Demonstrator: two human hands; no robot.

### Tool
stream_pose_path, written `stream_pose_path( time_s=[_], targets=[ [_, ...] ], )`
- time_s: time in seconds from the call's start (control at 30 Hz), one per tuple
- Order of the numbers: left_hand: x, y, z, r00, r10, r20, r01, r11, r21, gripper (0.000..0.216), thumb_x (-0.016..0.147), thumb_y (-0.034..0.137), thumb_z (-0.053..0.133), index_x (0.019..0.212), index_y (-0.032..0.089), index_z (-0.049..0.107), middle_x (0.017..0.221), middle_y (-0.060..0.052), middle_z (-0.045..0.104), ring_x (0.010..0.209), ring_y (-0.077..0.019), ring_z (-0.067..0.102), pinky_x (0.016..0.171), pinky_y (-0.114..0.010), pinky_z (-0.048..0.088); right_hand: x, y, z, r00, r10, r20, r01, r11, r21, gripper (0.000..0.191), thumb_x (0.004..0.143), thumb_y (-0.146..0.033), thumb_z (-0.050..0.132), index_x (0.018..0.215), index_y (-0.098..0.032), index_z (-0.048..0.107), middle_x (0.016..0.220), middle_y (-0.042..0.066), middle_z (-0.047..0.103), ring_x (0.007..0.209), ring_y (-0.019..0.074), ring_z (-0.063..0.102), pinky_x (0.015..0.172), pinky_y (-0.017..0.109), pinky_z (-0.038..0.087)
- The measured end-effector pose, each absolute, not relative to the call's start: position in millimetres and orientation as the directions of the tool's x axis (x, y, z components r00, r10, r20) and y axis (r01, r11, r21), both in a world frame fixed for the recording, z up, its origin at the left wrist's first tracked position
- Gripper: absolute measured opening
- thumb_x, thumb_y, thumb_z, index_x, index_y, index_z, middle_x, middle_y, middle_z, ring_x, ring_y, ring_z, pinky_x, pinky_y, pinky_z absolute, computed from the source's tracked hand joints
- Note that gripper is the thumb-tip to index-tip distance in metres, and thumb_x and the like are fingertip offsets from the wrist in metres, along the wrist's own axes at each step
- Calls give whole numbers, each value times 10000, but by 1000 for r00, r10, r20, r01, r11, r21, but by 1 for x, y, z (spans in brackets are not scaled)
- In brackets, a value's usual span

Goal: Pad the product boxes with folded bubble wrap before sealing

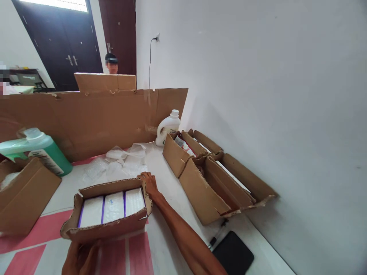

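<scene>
A small open cardboard box (114, 227) sits in front of me on the table, packed with three white packs with purple edges (113, 207). My right hand (149, 184) grips the box's far right corner, fingers curled over the rim. My left hand (82, 258) is under the box's near wall, holding its front edge from below; its fingers are mostly hidden by the cardboard.
Two open cardboard boxes (212, 187) stand at the right by the wall, with a white jug (168, 128) behind them. Crumpled plastic bags (123, 158) lie mid-table. A green jug (43, 151) and another box (25, 194) are at the left. A black pouch (233, 254) and a pen lie near right. Behind a cardboard screen (94, 114) a person is partly visible.
</scene>
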State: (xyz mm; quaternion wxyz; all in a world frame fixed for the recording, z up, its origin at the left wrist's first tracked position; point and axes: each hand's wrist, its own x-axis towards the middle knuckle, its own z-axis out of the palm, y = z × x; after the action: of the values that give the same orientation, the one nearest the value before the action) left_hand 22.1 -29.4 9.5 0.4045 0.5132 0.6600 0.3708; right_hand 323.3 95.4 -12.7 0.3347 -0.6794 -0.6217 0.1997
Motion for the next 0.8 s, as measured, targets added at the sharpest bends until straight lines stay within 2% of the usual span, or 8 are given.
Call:
stream_pose_path(
  time_s=[0.07, 0.17, 0.3, 0.37, 0.47, 0.6, 0.73, 0.8],
  targets=[
    [29, -29, 19, -129, 978, -161, 390, 200, 899, 742, 793, 683, 615, 1423, 303, 521, 1153, -65, 745, 1184, -363, 680, 1057, -519, 542, 327, 96, -19, 143, 978, 149, 720, 1, -694, 196, 883, -126, 617, 935, -231, 775, 1125, 112, 703, 1116, 287, 548, 971, 416, 373],
    [36, -27, 27, -133, 972, -195, 440, 234, 867, 759, 807, 701, 600, 1448, 308, 499, 1167, -74, 742, 1210, -379, 663, 1077, -565, 510, 340, 89, -21, 197, 963, 185, 712, -11, -702, 171, 899, -155, 631, 809, -229, 756, 976, 81, 706, 1017, 253, 558, 931, 381, 374],
    [38, -24, 24, -141, 972, -190, 447, 234, 863, 735, 783, 703, 626, 1419, 352, 513, 1256, -49, 715, 1243, -377, 641, 1113, -577, 468, 366, 80, -1, 391, 878, 277, 661, -58, -748, 266, 977, -269, 554, 789, -216, 734, 890, 53, 688, 924, 216, 578, 878, 335, 404],
    [38, -23, 19, -145, 975, -168, 452, 216, 866, 701, 772, 713, 626, 1353, 328, 555, 1242, -52, 709, 1221, -375, 648, 1116, -571, 461, 380, 76, 19, 492, 804, 334, 630, -63, -774, 333, 1015, -319, 475, 817, -193, 711, 878, 53, 670, 871, 197, 583, 834, 307, 420],
    [39, -20, 12, -145, 981, -126, 495, 182, 850, 647, 769, 718, 618, 1247, 283, 597, 1167, -69, 709, 1143, -371, 669, 1058, -555, 496, 398, 69, 52, 582, 701, 412, 604, -34, -796, 388, 1034, -401, 402, 862, -178, 669, 869, 46, 648, 823, 180, 571, 772, 280, 414],
    [42, -10, 6, -107, 990, -90, 497, 132, 858, 640, 705, 734, 663, 1109, 239, 613, 1059, -76, 695, 964, -341, 696, 908, -511, 553, 405, 43, 91, 607, 633, 479, 617, 4, -787, 399, 1021, -470, 397, 779, -207, 576, 732, 3, 582, 699, 163, 506, 695, 277, 370],
    [43, 0, 1, -55, 997, -48, 531, 70, 845, 651, 709, 727, 661, 1110, 217, 606, 1061, -92, 669, 941, -339, 684, 865, -516, 547, 401, -6, 127, 618, 563, 549, 645, 37, -763, 401, 1026, -509, 393, 774, -224, 518, 730, -12, 550, 680, 156, 466, 690, 282, 364],
    [43, -3, -1, 9, 1000, -28, 502, 20, 865, 667, 703, 705, 675, 1129, 197, 599, 1048, -106, 672, 948, -348, 684, 849, -520, 558, 399, -34, 145, 652, 522, 550, 603, 83, -794, 413, 1017, -540, 423, 759, -229, 508, 697, -29, 521, 656, 148, 446, 662, 275, 364]
  ],
)
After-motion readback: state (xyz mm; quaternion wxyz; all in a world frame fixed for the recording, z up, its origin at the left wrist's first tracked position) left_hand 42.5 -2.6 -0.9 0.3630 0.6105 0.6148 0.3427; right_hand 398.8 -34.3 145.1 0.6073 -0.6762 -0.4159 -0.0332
